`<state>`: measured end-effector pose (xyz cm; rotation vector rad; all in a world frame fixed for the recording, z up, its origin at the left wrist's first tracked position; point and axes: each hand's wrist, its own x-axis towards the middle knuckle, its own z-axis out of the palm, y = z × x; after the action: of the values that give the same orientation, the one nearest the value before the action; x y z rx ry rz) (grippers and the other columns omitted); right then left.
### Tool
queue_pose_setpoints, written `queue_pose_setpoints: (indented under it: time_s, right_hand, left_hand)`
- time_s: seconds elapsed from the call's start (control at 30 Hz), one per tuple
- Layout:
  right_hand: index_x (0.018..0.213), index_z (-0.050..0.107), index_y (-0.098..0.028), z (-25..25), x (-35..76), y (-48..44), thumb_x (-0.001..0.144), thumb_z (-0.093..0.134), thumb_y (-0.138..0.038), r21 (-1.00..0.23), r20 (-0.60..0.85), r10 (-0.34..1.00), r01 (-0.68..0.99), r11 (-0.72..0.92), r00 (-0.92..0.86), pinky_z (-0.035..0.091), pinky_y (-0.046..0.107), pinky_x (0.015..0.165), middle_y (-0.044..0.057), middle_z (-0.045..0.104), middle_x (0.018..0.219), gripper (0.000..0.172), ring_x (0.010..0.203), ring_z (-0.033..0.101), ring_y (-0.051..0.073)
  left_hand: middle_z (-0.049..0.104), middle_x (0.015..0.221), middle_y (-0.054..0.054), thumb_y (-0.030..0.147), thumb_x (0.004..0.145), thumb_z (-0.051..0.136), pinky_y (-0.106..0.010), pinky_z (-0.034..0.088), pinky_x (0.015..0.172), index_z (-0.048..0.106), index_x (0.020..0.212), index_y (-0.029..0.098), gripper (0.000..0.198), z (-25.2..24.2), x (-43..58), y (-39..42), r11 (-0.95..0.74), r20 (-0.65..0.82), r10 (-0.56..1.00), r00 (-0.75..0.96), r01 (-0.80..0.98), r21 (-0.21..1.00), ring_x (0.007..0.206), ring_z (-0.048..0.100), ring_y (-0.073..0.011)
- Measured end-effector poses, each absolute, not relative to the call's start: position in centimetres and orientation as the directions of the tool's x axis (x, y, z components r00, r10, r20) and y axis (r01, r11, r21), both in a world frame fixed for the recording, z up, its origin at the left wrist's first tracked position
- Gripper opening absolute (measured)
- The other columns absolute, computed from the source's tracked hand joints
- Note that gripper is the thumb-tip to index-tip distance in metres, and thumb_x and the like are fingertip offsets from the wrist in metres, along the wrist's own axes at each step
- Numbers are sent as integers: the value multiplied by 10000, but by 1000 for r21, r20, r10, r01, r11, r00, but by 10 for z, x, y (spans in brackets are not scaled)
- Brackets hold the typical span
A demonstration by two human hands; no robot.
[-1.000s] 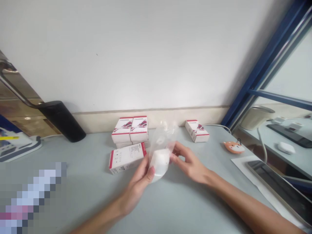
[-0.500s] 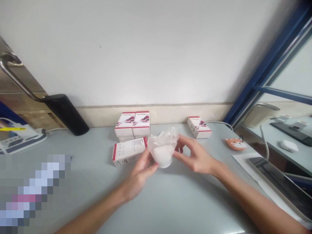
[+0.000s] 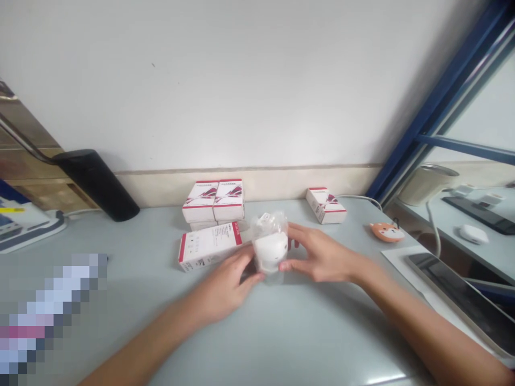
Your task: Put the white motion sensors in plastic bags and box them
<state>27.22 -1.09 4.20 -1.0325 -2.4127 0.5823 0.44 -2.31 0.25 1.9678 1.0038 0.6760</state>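
Observation:
Between my two hands is a rounded white plastic device (image 3: 270, 251) inside a clear plastic bag (image 3: 276, 221), low over the grey table. My left hand (image 3: 231, 281) grips its left side, thumb at the lower edge. Fingers and thumb of my right hand (image 3: 314, 253) close on the right side of the same device. Just left of it lies a white and red carton (image 3: 210, 245), printed side up. Behind that, two more white and red cartons (image 3: 213, 201) sit side by side on top of others, partly hidden.
A single white and red carton (image 3: 325, 205) stands at the back right. Farther right are an orange animal-faced case (image 3: 387, 232) and a dark tablet-like device (image 3: 462, 300) on white paper. A black cylinder (image 3: 98, 185) leans at the back left, near the wall.
The device has turned in my hands, so a face with small dark marks now shows. The bag's top looks more bunched. My view has shifted slightly.

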Motion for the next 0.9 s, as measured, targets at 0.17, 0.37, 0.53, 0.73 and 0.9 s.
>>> queue_pose_setpoints:
  time_s: [0.17,0.37,0.53,0.73,0.9]
  right_hand:
    - [1195,695,-230,36,269,-10,935,753,-463,-553,211,746,553,624,-631,548,343,797,68,769,1104,354,918,704,236]
    - [1272,688,-252,27,264,-8,865,822,-496,-570,173,720,527,630,-672,572,399,922,90,742,1306,493,1102,724,296]
    - [1301,673,-270,21,260,-9,818,877,-374,-561,199,704,510,652,-682,575,402,961,84,714,1356,534,1158,712,296]
    - [1234,681,-241,22,255,-13,885,777,-295,-542,188,715,537,647,-673,583,385,891,101,729,1311,366,1077,729,282]
    - [1055,680,-222,23,252,-14,872,724,-206,-546,178,703,525,652,-688,545,344,824,65,759,1148,189,938,711,236]
  left_hand:
    - [483,1640,-117,350,950,721,-506,357,1256,438,1594,290,706,9,9,-31,-290,145,863,483,239,927,1516,441,-347]
    - [599,1536,-112,371,931,752,-484,454,1183,606,1407,258,511,5,17,-28,-166,99,894,436,118,979,1401,571,-335]
    - [622,1508,-107,378,921,764,-484,484,1151,606,1379,261,499,-5,15,-23,-125,49,864,501,120,985,1350,612,-313]
    - [627,1499,-100,426,875,808,-486,503,1125,575,1408,279,600,-3,16,-25,-134,25,878,478,194,972,1365,597,-328]
    - [709,1365,-92,457,900,771,-476,533,1050,644,1312,260,474,1,16,-33,-213,60,896,440,307,928,1250,657,-343]
